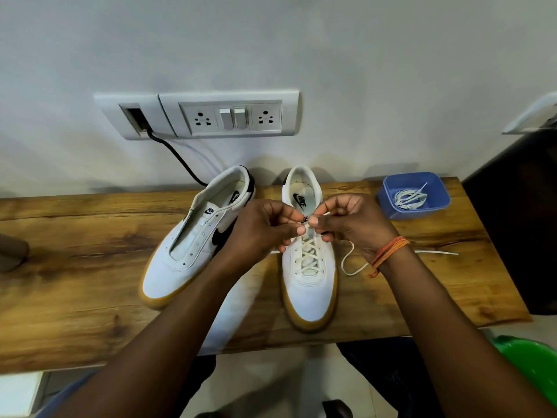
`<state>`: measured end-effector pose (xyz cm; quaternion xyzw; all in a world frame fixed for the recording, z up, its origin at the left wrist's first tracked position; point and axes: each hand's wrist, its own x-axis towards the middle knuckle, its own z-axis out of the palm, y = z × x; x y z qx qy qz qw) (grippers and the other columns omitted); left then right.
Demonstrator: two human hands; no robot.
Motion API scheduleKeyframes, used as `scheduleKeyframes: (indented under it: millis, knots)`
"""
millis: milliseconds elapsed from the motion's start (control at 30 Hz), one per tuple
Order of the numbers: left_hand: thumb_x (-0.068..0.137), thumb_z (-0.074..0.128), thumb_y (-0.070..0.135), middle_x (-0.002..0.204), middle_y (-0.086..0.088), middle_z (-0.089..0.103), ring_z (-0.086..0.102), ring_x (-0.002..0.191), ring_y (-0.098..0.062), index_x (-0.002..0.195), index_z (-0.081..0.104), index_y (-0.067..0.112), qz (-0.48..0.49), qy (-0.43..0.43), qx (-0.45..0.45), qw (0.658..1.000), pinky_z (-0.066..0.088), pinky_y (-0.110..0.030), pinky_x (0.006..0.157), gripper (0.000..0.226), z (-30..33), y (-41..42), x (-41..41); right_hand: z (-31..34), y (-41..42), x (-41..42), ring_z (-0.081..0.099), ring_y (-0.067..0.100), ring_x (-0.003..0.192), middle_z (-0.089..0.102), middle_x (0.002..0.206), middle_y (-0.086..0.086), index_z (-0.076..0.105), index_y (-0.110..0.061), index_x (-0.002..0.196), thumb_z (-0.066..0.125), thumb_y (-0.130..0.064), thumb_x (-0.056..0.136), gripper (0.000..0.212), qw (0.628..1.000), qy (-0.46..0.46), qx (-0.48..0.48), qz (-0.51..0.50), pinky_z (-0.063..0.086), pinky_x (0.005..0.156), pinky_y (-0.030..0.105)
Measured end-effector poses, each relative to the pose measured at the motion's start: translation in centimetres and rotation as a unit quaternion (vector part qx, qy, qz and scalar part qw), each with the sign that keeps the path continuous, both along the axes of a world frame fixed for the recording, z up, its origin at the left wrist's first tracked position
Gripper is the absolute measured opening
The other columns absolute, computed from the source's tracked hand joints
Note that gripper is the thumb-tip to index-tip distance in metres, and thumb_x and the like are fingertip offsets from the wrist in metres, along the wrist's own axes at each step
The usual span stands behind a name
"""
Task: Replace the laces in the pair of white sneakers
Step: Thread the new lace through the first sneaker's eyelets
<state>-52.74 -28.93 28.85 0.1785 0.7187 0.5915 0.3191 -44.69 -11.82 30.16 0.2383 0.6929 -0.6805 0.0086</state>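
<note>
Evidently the step in hand was threading the cream lace [310, 254] through the upper eyelets of the right-hand sneaker [309, 267], which stood on the wooden shelf [90, 236] with its toe toward the person. To do it well, a judgement only, each end should be pulled snug before the next crossing, the lace kept flat and untwisted, and both free ends left even.

The left hand [265, 227] had its thumb and forefinger curled and pinching the lace just above the laced crossings of that sneaker; the right hand [349, 224] pinched the same lace right beside it, fingertips nearly touching the left hand's. Both grips were closed on the lace, not on the shoe. Below the pinch the lace crossed several times down the sneaker's front, so the lace lay directly beneath and between the two grips. A loose end [349, 263] trailed over the shelf to the right of the sneaker, passing under the right wrist, which wore an orange thread band [388, 251].

Left of that sneaker lay the other sneaker [196, 239], tilted on its side, its eyelets bare. Right of it, near the wall, a blue tub [391, 203] held a coiled white lace [411, 199].
</note>
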Motion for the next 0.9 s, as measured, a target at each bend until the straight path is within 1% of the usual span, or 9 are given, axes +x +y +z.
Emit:
scheduleKeyframes:
  millis: [100, 133, 233, 300, 400, 567, 700, 800, 900]
  knots:
    - [0.081, 0.077, 0.005, 0.073, -0.001, 0.071, 0.060, 0.054, -0.011, 0.105, 0.072, 0.006, -0.011, 0.020, 0.001, 1.000, 0.052, -0.027, 0.050, 0.024, 0.1, 0.2, 0.0, 0.1, -0.2, -0.1, 0.067, 0.015, 0.059, 0.070, 0.067, 0.007, 0.070, -0.004, 0.080, 0.079, 0.000, 0.072, 0.013, 0.999, -0.002, -0.034, -0.015, 0.056, 0.055, 0.024]
    - [0.082, 0.075, 0.003, 0.073, -0.001, 0.072, 0.061, 0.056, -0.010, 0.105, 0.073, 0.006, -0.019, 0.015, 0.008, 1.000, 0.052, -0.025, 0.050, 0.023, 0.2, 0.2, 0.0, 0.1, -0.3, 0.0, 0.067, 0.015, 0.060, 0.070, 0.067, 0.007, 0.070, -0.004, 0.080, 0.079, -0.001, 0.073, 0.012, 0.999, -0.004, -0.035, -0.017, 0.056, 0.055, 0.024]
    - [0.084, 0.071, -0.002, 0.085, -0.014, 0.074, 0.064, 0.065, -0.013, 0.099, 0.074, 0.002, -0.033, -0.008, 0.038, 0.999, 0.057, -0.023, 0.061, 0.016, 0.4, 0.1, -0.1, -0.1, -0.4, -0.1, 0.066, 0.015, 0.064, 0.071, 0.071, 0.007, 0.071, -0.006, 0.081, 0.081, -0.006, 0.071, 0.014, 0.999, -0.011, -0.028, -0.016, 0.056, 0.057, 0.025]
    - [0.084, 0.070, -0.003, 0.088, -0.013, 0.075, 0.065, 0.068, -0.012, 0.099, 0.073, 0.000, -0.030, -0.022, 0.045, 0.998, 0.058, -0.022, 0.066, 0.016, 0.4, 0.1, -0.1, -0.1, -0.2, -0.1, 0.066, 0.017, 0.067, 0.071, 0.074, 0.008, 0.071, -0.008, 0.082, 0.082, -0.013, 0.066, 0.020, 0.999, -0.018, -0.045, -0.010, 0.057, 0.058, 0.025]
    - [0.085, 0.072, 0.001, 0.081, -0.007, 0.074, 0.064, 0.063, -0.009, 0.103, 0.074, 0.001, -0.002, -0.010, 0.012, 1.000, 0.054, -0.020, 0.061, 0.018, 0.3, 0.3, -0.1, -0.2, 0.4, -0.1, 0.067, 0.018, 0.070, 0.072, 0.078, 0.009, 0.071, -0.008, 0.084, 0.081, -0.017, 0.059, 0.029, 0.998, -0.022, -0.064, 0.004, 0.057, 0.058, 0.025]
    - [0.086, 0.074, 0.012, 0.074, 0.005, 0.074, 0.065, 0.060, -0.006, 0.095, 0.078, 0.009, -0.013, 0.104, -0.032, 0.994, 0.048, -0.013, 0.057, 0.011, 0.3, 0.9, 0.3, -0.6, 0.8, -0.2, 0.066, 0.022, 0.069, 0.072, 0.080, 0.016, 0.072, -0.006, 0.080, 0.082, -0.010, 0.060, 0.023, 0.999, -0.026, -0.040, -0.010, 0.056, 0.056, 0.025]
    - [0.086, 0.072, 0.012, 0.056, 0.013, 0.064, 0.056, 0.049, 0.002, 0.081, 0.077, 0.013, -0.002, 0.180, -0.078, 0.981, 0.042, -0.011, 0.051, 0.007, 0.2, 1.2, 0.3, -0.4, 1.5, -0.2, 0.064, 0.016, 0.066, 0.071, 0.080, 0.012, 0.072, -0.009, 0.085, 0.080, -0.010, 0.070, 0.017, 0.998, -0.037, -0.051, -0.008, 0.053, 0.057, 0.026]
    - [0.078, 0.065, 0.015, 0.057, 0.004, 0.060, 0.054, 0.053, -0.008, 0.068, 0.069, 0.015, -0.004, 0.307, -0.146, 0.941, 0.046, -0.027, 0.052, 0.011, -0.8, 1.6, 0.5, -0.5, 2.4, 0.0, 0.059, 0.016, 0.065, 0.069, 0.079, 0.010, 0.070, -0.010, 0.084, 0.073, -0.006, 0.083, 0.005, 0.997, -0.052, -0.011, -0.063, 0.049, 0.055, 0.027]
    - [0.075, 0.059, 0.021, 0.067, 0.000, 0.057, 0.052, 0.071, -0.020, 0.068, 0.065, 0.013, -0.014, 0.434, -0.220, 0.874, 0.046, -0.037, 0.057, 0.013, -2.2, 2.2, 0.6, -1.7, 3.0, 0.1, 0.059, 0.015, 0.063, 0.068, 0.071, 0.002, 0.070, -0.016, 0.073, 0.073, -0.007, 0.082, 0.014, 0.983, -0.078, 0.154, -0.059, 0.052, 0.060, 0.028]
